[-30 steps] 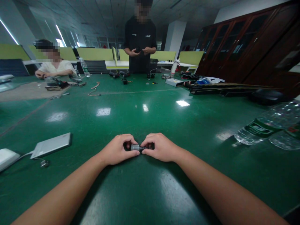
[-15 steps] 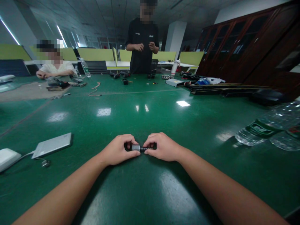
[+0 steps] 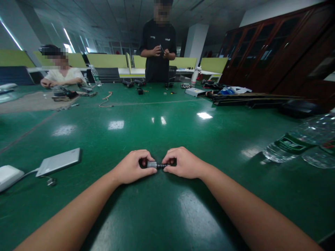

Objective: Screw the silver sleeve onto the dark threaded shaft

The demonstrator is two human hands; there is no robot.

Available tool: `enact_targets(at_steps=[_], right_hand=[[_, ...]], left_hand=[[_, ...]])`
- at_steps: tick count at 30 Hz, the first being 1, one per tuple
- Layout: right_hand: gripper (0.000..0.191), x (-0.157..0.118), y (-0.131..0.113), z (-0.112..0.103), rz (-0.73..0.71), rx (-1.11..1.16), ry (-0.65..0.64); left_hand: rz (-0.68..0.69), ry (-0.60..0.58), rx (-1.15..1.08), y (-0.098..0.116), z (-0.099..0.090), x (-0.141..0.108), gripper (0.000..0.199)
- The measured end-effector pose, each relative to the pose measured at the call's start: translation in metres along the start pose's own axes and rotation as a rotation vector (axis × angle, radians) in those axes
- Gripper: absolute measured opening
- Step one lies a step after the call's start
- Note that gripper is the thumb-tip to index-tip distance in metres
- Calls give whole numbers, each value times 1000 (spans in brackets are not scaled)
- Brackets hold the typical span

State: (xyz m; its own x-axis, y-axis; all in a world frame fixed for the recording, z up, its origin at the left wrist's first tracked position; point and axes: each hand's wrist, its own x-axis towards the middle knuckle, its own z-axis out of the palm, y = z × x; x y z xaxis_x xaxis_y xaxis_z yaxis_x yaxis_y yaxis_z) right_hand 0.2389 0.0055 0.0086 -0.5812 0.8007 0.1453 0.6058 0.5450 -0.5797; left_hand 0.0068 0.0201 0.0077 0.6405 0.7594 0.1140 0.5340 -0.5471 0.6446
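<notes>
Between the thumb and fingers of my left hand (image 3: pixel 129 167) is a small grey cylinder (image 3: pixel 152 165), lying sideways just over the green table (image 3: pixel 146 216). A thin black ribbed shaft (image 3: pixel 159 166) sticks out of the cylinder's right end. My right hand (image 3: pixel 185 164) pinches that shaft further right with thumb and fingertips, which partly cover it. Both hands are closed, their fingertips a short way apart, with the shaft bridging the gap. I cannot make out the exact kind of the part.
To the left lie a silver flat box (image 3: pixel 59 162) with a cable and a white case (image 3: pixel 9 177). Clear plastic bottles (image 3: pixel 290 146) lie at the right. Across the table are a standing person (image 3: pixel 158 52), a seated person (image 3: pixel 62 75) and dark tools (image 3: pixel 140 90).
My right hand has shifted slightly right, baring a little more of the shaft. My left hand stays put. The standing person's hands have come together around a small dark object.
</notes>
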Motion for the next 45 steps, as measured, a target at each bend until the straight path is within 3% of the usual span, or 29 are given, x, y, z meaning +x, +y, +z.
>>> enact_targets(at_steps=[37, 45], right_hand=[[12, -2, 10, -7, 125, 46, -18], [14, -4, 22, -16, 149, 22, -15]], left_hand=[[-3, 12, 4, -1, -1, -1, 20], [-13, 6, 2, -2, -2, 0, 20]])
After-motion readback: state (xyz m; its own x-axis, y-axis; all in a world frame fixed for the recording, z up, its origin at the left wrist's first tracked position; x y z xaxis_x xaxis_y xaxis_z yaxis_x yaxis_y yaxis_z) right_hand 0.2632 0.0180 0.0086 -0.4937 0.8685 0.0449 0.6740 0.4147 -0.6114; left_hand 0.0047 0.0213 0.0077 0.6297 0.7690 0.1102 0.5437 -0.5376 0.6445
